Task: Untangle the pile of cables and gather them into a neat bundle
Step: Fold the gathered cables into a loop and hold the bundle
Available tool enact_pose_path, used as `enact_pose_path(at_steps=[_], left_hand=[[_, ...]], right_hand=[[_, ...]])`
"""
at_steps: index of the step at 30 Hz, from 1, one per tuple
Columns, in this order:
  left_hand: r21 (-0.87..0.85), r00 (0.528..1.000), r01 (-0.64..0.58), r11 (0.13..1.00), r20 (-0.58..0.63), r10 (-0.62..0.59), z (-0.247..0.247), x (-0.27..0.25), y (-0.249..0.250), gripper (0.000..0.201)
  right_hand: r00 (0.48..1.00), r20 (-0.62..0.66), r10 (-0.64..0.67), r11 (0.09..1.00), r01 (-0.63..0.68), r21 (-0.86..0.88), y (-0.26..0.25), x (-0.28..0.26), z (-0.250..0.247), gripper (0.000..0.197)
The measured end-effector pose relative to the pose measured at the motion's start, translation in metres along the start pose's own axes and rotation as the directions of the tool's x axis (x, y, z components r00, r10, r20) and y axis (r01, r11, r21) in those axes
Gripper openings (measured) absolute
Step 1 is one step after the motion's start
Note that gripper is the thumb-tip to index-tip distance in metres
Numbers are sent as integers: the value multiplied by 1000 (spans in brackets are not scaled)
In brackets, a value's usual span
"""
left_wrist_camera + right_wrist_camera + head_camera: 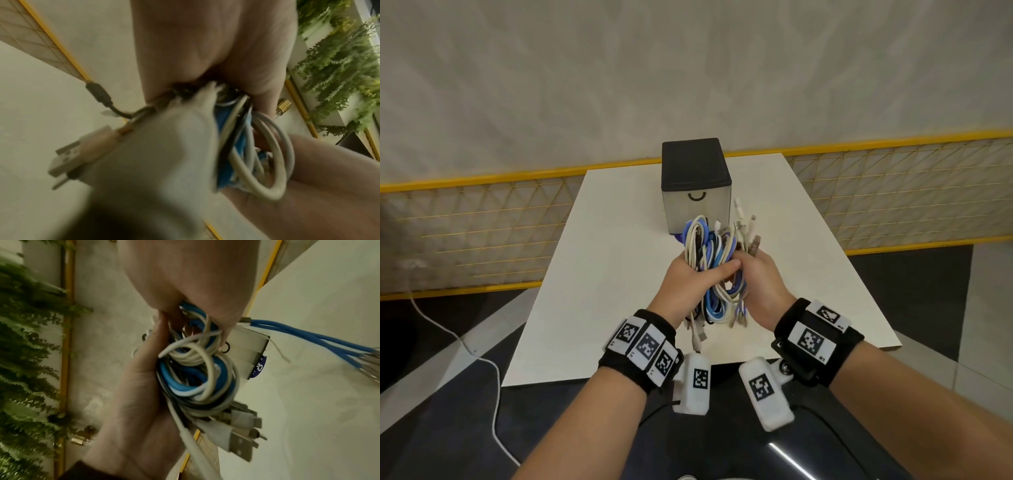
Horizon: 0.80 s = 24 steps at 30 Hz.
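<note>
A bundle of white, blue and black cables [714, 253] is held upright above the white table [592, 274]. My left hand [697, 277] grips the bundle's middle, thumb across the front. My right hand [756, 274] grips the same bundle from the right. Looped ends stick up near the box, and USB plugs [697, 337] hang below. The left wrist view shows the cable loops [265, 155] and a USB plug [68, 155] close up. In the right wrist view the coiled cables [197, 374] lie between both hands, with several plugs [240, 436] jutting out.
A small box with a black top and a grey drawer front [697, 185] stands at the back of the table, just behind the bundle. A yellow-framed mesh fence [482, 219] runs behind the table. A white cord [493, 370] trails on the dark floor at left.
</note>
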<state>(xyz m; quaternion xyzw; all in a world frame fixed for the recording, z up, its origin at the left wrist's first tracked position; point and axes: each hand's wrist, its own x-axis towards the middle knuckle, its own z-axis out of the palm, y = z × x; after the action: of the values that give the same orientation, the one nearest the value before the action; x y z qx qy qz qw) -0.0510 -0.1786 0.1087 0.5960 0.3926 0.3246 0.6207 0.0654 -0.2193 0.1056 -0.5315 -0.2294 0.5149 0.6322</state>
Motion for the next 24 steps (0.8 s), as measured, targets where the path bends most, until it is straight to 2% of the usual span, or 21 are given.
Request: enact_pose_path(at_steps=[3,5,9,12,16,19,21,23,24], left_hand=[[66,998,-19,998,57,15,5,2,8,35],[107,995,-37,994,96,27,10,3,10,36],[66,996,-14,998,91,7,11,4,11,34],[45,996,2,999,93,-6,9,4,10,36],[13,999,15,1000,36,-15,8,3,8,27],[24,1000,21,999,6,-21,6,2,5,21],[14,1000,29,999,-5,-29,4,2,4,22],[-54,999,37,998,-20,-38,-1,2,5,23],[-91,999,39,995,-20,-41,-4,2,6,23]], right_hand=[[990,124,73,988,-88,125,-3,-5,-6,35],[982,172,72,979,-103,177,-7,-7,-9,44],[965,256,55,985,-95,146,-10,-6,-12,83],[939,339,61,981,-119,154,-9,-5,-16,89],[904,422,74,993,-105,50,-13,-7,-20,81],[904,416,97,979,-11,-205,-20,-5,-21,75],[897,431,99,912,91,-401,-26,-2,-28,72],[923,380,64,822,167,-544,-31,0,-38,52],[943,332,6,789,200,-580,-32,2,-44,41]])
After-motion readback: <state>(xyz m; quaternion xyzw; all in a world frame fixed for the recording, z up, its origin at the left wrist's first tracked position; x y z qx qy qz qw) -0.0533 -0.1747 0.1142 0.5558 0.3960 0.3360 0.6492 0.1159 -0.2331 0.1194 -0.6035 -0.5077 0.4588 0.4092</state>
